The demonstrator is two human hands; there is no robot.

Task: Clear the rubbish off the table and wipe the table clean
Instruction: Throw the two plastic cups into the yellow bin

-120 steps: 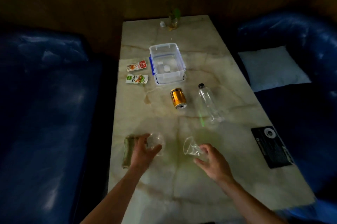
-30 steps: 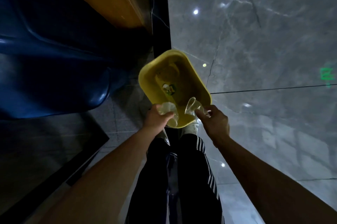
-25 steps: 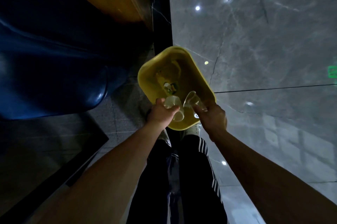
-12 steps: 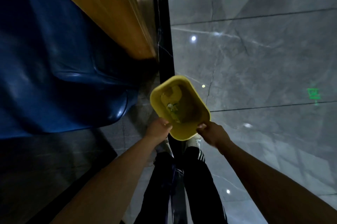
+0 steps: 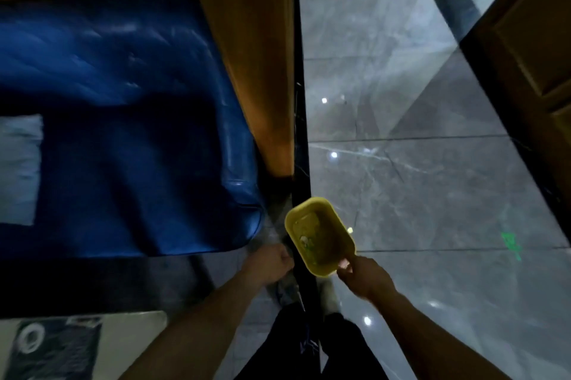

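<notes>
The yellow bin [image 5: 319,236] stands on the grey tiled floor [image 5: 417,181], just in front of the person's feet and beside a dark strip that runs along a wooden panel [image 5: 262,70]. It is one bin, open at the top, and in its bottom lies some rubbish: a small pale scrap with a green mark shows, the rest too dim to tell apart. Both arms reach forward and down, one on each side of the bin. The left hand [image 5: 269,263] hangs just left of the bin's near corner, apart from the rim, its fingers curled together and holding nothing that can be seen. The right hand [image 5: 364,276] sits at the bin's near right corner, its fingers [image 5: 344,265] loosely curled and close to or touching the rim; whether they grip it cannot be told. To the left lies one blue seat [image 5: 123,132] with a pale cushion [image 5: 20,169] on it. At lower left, a corner of the bench [image 5: 133,336] shows, carrying one dark card [image 5: 55,348].
</notes>
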